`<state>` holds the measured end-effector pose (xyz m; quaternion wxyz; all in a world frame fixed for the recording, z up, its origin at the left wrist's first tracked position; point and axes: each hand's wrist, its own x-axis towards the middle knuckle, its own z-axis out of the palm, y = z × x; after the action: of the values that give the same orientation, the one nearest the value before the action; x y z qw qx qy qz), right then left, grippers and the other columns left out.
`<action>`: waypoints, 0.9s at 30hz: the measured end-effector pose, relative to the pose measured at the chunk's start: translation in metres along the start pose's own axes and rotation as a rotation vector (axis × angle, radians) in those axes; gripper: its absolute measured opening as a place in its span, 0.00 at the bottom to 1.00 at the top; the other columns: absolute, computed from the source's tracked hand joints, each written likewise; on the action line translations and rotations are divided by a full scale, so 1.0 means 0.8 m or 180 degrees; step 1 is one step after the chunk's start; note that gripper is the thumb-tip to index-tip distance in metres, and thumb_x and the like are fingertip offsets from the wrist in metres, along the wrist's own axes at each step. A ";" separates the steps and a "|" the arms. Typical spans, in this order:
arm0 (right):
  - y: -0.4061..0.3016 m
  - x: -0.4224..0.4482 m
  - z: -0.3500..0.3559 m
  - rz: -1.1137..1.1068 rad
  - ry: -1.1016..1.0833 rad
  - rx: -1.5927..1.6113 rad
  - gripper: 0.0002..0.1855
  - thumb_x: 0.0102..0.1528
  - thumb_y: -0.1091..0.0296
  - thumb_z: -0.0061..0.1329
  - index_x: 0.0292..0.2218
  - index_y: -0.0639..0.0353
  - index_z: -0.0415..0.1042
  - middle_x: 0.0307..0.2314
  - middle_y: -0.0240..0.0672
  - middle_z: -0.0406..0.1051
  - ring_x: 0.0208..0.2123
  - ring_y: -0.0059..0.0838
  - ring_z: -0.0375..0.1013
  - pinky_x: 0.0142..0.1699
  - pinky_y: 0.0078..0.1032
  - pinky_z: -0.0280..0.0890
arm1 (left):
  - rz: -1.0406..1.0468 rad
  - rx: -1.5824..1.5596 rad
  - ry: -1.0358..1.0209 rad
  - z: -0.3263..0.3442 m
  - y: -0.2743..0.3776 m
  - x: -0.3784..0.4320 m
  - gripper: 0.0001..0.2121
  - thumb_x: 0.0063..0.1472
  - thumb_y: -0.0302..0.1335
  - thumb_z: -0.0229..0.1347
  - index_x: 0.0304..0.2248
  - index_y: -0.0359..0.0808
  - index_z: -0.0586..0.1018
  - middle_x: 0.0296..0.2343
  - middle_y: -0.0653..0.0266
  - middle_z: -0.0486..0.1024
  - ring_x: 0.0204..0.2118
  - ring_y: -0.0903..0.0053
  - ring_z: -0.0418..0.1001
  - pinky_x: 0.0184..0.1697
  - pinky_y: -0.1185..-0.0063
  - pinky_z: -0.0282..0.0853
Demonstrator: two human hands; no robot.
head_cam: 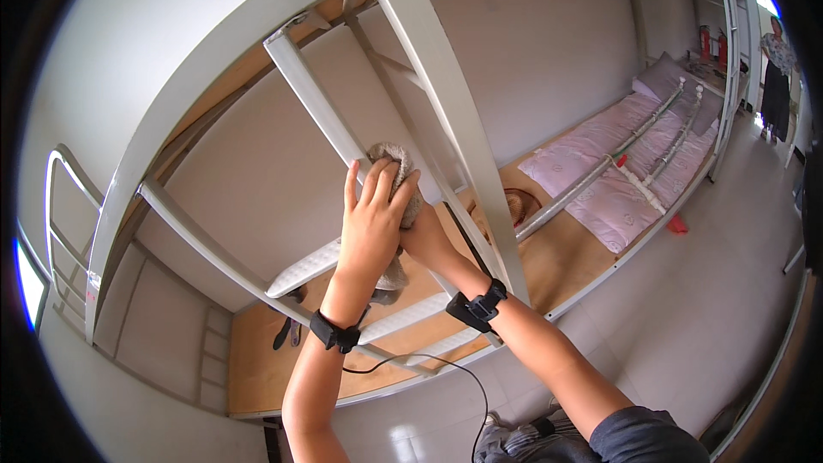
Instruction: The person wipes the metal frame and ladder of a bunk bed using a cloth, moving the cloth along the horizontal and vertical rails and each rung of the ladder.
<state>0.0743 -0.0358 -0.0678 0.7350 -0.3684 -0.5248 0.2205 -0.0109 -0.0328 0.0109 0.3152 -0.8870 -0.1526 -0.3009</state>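
Observation:
My left hand point(371, 222) lies over a grey cloth point(392, 157) with its fingers spread, pressing it to the pale metal rail point(318, 99) of a bunk-bed ladder. Behind it, my right hand point(421, 231) grips the same cloth from the right side; its fingers are mostly hidden. More cloth hangs below the hands point(392, 276). Ladder rungs point(305, 268) with a textured tread run between this rail and a second rail point(206, 238) on the left. Both wrists wear black straps.
A thick bed post point(450, 103) rises just right of my hands. On the lower wooden bunk point(566, 263) lie a pink quilt point(578, 173), white-jointed pipes point(566, 206) and a straw hat point(517, 206). A black cable point(463, 366) trails below my arms. A person point(776, 77) stands far right.

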 end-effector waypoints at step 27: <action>-0.006 -0.069 -0.089 0.0566 -0.1538 -0.1231 0.35 0.44 0.68 0.52 0.51 0.65 0.52 0.46 0.48 0.60 0.49 0.38 0.60 0.52 0.27 0.55 | 0.0516 -0.0814 -0.0208 0.035 0.021 -0.073 0.18 0.40 0.19 0.49 0.35 0.40 0.73 0.33 0.61 0.67 0.42 0.67 0.64 0.53 0.65 0.51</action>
<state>0.1207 -0.1002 -0.1104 0.4834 -0.4826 -0.6821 0.2611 -0.0360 -0.0318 -0.0510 0.2178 -0.9387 -0.0510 -0.2624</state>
